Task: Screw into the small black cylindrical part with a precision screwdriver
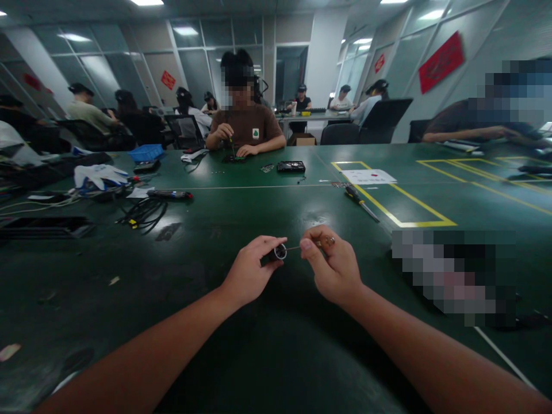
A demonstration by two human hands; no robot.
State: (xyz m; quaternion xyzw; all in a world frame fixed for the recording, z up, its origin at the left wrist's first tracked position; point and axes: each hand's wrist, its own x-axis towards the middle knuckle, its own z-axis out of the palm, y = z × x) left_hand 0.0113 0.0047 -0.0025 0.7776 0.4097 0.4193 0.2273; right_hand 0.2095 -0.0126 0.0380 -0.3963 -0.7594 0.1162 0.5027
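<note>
In the middle of the view, my left hand is closed around a short dark cylinder with a pale ring at its end. That ringed end faces right, and its inside looks dark. My right hand pinches a tool with a thin metal shaft; its other end sticks out by my knuckles and is too small to make out. The shaft points left and its tip meets or enters the cylinder's end; I cannot tell which. Both hands are just above the green table.
A yellow-black screwdriver lies beyond my right hand, near a white sheet. To the left are a coiled black cable, white gloves and a blue tray. Across the table, a person works beside a black device.
</note>
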